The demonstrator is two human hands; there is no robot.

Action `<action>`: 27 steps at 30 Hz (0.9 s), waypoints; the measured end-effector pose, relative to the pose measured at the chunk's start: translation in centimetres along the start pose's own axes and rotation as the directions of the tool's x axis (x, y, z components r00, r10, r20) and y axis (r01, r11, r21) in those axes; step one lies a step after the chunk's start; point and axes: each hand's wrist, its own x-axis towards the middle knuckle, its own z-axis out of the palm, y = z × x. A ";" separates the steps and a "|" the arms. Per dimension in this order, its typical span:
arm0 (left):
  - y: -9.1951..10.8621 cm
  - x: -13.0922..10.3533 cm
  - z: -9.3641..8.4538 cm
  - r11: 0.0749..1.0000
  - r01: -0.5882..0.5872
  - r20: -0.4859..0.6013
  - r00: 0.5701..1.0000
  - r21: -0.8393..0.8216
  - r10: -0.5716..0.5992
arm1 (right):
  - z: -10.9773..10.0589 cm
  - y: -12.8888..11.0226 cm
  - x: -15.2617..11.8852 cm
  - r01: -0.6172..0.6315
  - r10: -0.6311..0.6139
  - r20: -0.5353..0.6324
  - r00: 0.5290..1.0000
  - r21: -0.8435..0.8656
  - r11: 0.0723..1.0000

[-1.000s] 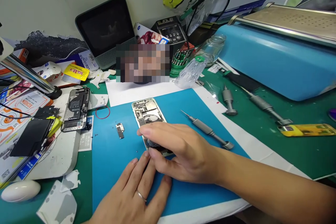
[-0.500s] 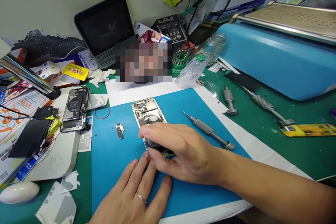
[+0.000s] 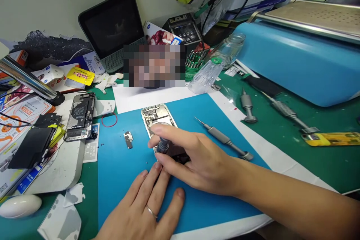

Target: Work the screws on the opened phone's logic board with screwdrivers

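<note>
Your right hand (image 3: 204, 163) pinches a dark tool (image 3: 163, 145) over the opened phone (image 3: 158, 113); your left hand (image 3: 142, 204) rests, fingers slightly spread.

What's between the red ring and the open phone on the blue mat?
Head view: straight across to the open phone, bare blue mat; slightly nearer the left hand lie a small metal part and tiny specks.

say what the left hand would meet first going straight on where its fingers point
Probably the phone, which the left hand may be touching, though the right hand is close and depth unclear.
</note>
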 end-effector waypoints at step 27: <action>0.1 0.3 -0.7 0.993 -0.081 0.047 0.995 -0.090 0.086 | 0.6 -0.6 -0.6 -0.377 0.338 0.167 0.926 0.413 0.829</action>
